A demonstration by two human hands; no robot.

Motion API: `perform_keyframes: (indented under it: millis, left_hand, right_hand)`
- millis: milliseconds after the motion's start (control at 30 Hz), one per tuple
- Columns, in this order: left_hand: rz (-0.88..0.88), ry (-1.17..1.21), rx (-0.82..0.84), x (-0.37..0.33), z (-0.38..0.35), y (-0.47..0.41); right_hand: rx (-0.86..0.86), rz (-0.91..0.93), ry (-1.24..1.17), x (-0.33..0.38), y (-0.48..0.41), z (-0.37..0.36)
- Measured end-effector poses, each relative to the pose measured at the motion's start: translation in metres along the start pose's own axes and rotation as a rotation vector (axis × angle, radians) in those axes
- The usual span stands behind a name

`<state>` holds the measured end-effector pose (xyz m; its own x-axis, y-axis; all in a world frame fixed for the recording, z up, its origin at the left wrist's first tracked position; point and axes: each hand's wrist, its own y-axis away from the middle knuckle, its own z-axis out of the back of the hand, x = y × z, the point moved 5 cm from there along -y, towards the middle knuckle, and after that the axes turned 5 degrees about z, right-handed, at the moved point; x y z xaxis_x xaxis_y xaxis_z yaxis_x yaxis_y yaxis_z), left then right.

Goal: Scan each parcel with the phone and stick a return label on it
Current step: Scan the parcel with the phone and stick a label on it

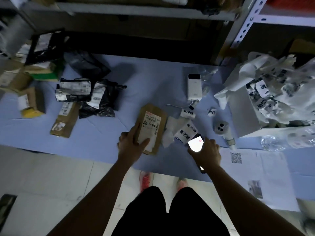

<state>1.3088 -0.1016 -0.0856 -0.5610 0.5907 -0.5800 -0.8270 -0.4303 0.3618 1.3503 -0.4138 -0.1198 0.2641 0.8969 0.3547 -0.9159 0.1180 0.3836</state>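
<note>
A person stands looking down at a pale blue mat [105,133] spread on a tiled floor, with both bare arms reaching forward. The left hand [132,143] holds the near end of a flat brown parcel [152,123], its grip closed around the edge and the thumb lying across the parcel's white shipping label. The parcel sits near the middle of the mat. Whether it is lifted off the mat cannot be told. The right hand [207,151] has its grip wrapped around a phone [195,143], which has a glowing white screen and is just to the right of the parcel. Between parcel and phone lies a strip of return labels [185,132] with bold black characters. Further left are a heap of black parcels [95,95] and another brown parcel [64,120]. A white power bank [194,86] lies beyond the labels. On the right stands a box of crumpled label paper [272,99].
</note>
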Motion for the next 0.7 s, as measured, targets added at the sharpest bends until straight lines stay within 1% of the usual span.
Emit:
perform_keyframes:
  millis: [100,233,333,433,533,600,633,700]
  left_hand:
    - [0.039,-0.049,-0.032,-0.003,-0.002,0.009]
    - [0.094,-0.046,-0.014,-0.002,-0.004,0.016]
    - [0.098,-0.05,-0.008,0.001,-0.002,0.017]
    - [0.09,-0.033,-0.015,0.003,0.001,0.016]
    - [0.083,0.008,-0.026,0.009,0.01,0.006]
    - [0.084,0.04,-0.02,0.016,0.017,-0.002]
    - [0.088,0.058,-0.016,0.019,0.021,-0.006]
    - [0.086,0.086,-0.022,0.025,0.026,-0.01]
  right_hand:
    - [-0.02,0.066,0.063,-0.001,-0.003,0.001]
    - [0.038,0.099,0.084,-0.002,-0.008,0.003]
    - [0.067,0.102,0.063,-0.005,-0.009,0.005]
    - [0.044,-0.005,-0.111,-0.016,-0.009,0.01]
    - [-0.103,-0.121,-0.343,-0.019,-0.009,0.026]
    - [-0.218,-0.098,-0.449,-0.007,-0.007,0.043]
    - [-0.244,-0.061,-0.493,0.002,-0.005,0.049]
    - [-0.215,0.047,-0.572,0.025,-0.004,0.058]
